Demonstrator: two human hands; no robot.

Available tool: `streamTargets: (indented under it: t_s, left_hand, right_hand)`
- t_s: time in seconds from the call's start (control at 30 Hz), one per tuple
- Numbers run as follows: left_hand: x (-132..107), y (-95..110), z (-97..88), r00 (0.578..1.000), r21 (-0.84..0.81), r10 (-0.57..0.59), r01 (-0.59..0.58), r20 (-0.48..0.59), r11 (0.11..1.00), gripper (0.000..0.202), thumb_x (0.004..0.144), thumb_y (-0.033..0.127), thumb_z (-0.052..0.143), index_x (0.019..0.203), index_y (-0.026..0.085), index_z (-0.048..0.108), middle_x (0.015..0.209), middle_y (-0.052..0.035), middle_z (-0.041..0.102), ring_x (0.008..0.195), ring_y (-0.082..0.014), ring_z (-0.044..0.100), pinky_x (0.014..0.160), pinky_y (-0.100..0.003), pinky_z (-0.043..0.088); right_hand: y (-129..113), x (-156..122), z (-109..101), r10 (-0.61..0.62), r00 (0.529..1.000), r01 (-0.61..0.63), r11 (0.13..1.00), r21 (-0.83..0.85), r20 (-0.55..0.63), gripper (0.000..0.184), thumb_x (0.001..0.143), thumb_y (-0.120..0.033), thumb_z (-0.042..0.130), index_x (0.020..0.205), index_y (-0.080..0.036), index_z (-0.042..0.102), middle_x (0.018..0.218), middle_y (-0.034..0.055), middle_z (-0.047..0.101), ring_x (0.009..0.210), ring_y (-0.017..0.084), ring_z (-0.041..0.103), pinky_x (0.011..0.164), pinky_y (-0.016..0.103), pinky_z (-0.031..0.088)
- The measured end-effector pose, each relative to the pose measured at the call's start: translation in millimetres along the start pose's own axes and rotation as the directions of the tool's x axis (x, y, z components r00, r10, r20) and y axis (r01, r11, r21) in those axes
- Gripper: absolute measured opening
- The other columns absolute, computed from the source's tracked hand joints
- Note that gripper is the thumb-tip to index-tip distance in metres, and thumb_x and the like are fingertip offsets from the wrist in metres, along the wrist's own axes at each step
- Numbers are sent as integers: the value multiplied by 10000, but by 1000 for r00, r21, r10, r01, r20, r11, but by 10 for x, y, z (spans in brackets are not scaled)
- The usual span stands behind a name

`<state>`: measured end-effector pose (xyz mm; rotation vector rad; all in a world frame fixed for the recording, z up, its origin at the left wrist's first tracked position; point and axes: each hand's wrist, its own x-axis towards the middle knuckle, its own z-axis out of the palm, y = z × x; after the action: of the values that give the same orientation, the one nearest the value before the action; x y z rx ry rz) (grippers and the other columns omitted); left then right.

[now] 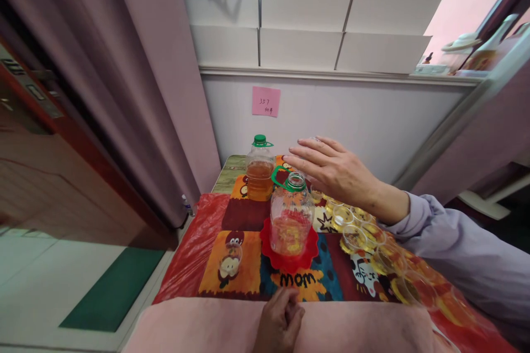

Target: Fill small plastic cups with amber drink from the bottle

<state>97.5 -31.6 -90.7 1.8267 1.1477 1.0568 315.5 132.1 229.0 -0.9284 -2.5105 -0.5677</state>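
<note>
My right hand (331,168) reaches in from the right in a lavender sleeve. Its fingers are stretched flat and apart, and it hovers just behind the mouth of an uncapped clear bottle (291,215). That bottle has a green neck ring and handle, holds a little yellow liquid, and stands on a red scalloped coaster (265,242). My left hand (280,321) rests on the pink cloth (199,325) at the near edge. Its fingers are curled against the thumb, and whatever is inside them is hidden.
A green-capped bottle (259,168) of amber liquid stands behind the open one. Several small glass cups (356,231) of yellow liquid line the right side of the cartoon-print mat (248,215), and one cup (231,261) sits at the left. A pink note (265,101) is stuck on the wall, and a curtain hangs at the left.
</note>
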Motion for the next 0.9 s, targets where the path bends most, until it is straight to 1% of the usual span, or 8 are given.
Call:
streamTargets:
  t_s: [0.1, 0.2, 0.33, 0.47, 0.53, 0.67, 0.8, 0.9]
  left_hand:
    - [-48, 126, -27, 999, -82, -31, 27, -44, 996, 262, 981, 261, 651, 1222, 201, 733, 915, -66, 752, 707, -164, 709, 659, -271, 593]
    - [-57, 367, -153, 982, -157, -31, 1, -184, 988, 435, 966, 358, 757, 1373, 231, 669, 1106, -101, 784, 815, -180, 751, 740, -305, 645]
    - [23, 733, -399, 958, -333, 16, -116, -287, 936, 854, 869, 652, 819, 1582, 297, 513, 1528, -170, 643, 1290, -315, 715, 1043, -462, 637]
    - [16, 919, -435, 989, -491, -43, -32, -140, 870, 982, 747, 658, 920, 1572, 317, 512, 1551, -151, 647, 1417, -339, 653, 1186, -492, 556]
    - [-34, 940, -388, 985, -517, -148, 84, -84, 852, 839, 807, 561, 918, 1514, 301, 548, 1481, -146, 697, 1353, -312, 702, 1145, -471, 591]
    - [-8, 913, -519, 944, -467, -286, 181, -163, 865, 694, 814, 478, 921, 1387, 257, 597, 1354, -145, 752, 1257, -296, 751, 1083, -462, 630]
    - [316, 708, -1030, 807, -176, -108, 5, -580, 984, 635, 869, 458, 865, 1386, 253, 560, 1419, -151, 697, 1350, -284, 694, 1174, -478, 555]
    - [543, 404, -1317, 768, 38, 4, 26, -641, 999, 632, 900, 493, 810, 1401, 250, 511, 1408, -150, 684, 1355, -279, 681, 1190, -507, 530]
  right_hand:
    - [-158, -166, -72, 167, 977, -154, 983, 104, -134, 551, 1014, -212, 670, 1551, -318, 610, 1557, 71, 681, 1447, 352, 616, 1219, 558, 473]
    - [-568, -541, -10, 476, 824, -349, 855, 384, -309, 728, 945, -389, 803, 1606, -288, 516, 1446, 128, 725, 1298, 371, 710, 1085, 541, 585]
    - [-1487, -1166, 452, 706, 689, -363, 532, 765, -164, 626, 942, -447, 812, 1478, -270, 543, 1260, 130, 782, 1103, 303, 803, 873, 408, 673]
    - [-2267, -1579, 1042, 764, 645, -459, 392, 797, -4, 552, 900, -401, 814, 1375, -261, 570, 1182, 119, 804, 985, 283, 823, 723, 339, 683]
    - [-2439, -1676, 1215, 756, 654, -458, 396, 796, 0, 534, 915, -340, 753, 1404, -259, 554, 1180, 115, 806, 958, 264, 824, 733, 332, 690]
    - [-2426, -1778, 1266, 627, 777, -414, 438, 798, 59, 656, 934, -279, 706, 1557, -238, 506, 1447, 163, 731, 1281, 309, 756, 1009, 424, 680]
    - [-2277, -1905, 1188, 613, 776, -488, 431, 759, 151, 606, 951, -346, 748, 1525, -226, 598, 1444, 163, 743, 1281, 326, 756, 1034, 462, 672]
    - [-2236, -2026, 1165, 633, 746, -534, 384, 753, 207, 394, 983, -371, 723, 1359, -251, 727, 1234, 120, 833, 1050, 286, 831, 904, 414, 705]
